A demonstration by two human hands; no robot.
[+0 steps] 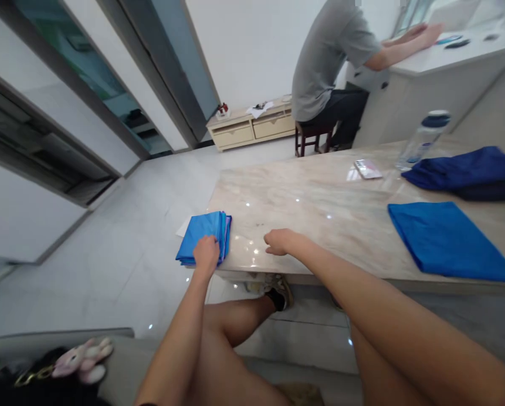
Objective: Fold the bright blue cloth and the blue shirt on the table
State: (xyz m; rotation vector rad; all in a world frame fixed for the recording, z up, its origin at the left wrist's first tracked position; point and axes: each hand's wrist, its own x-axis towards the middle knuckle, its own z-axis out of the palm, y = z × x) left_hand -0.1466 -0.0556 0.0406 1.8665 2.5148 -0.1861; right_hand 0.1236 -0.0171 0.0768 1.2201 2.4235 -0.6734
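Observation:
A stack of folded blue cloth, with purple edges showing on its right side, lies at the left end of the marble-patterned table. My left hand is on top of it near the right edge, fingers curled against the fabric. My right hand is over the table to the right of the stack, its fingers bent inward and nothing visible in them. Farther right, a larger folded piece of blue cloth lies flat by the front edge.
Behind the larger cloth are a dark blue garment, a clear bottle and a phone. A person in a grey shirt sits at a white desk. A plush toy lies at lower left.

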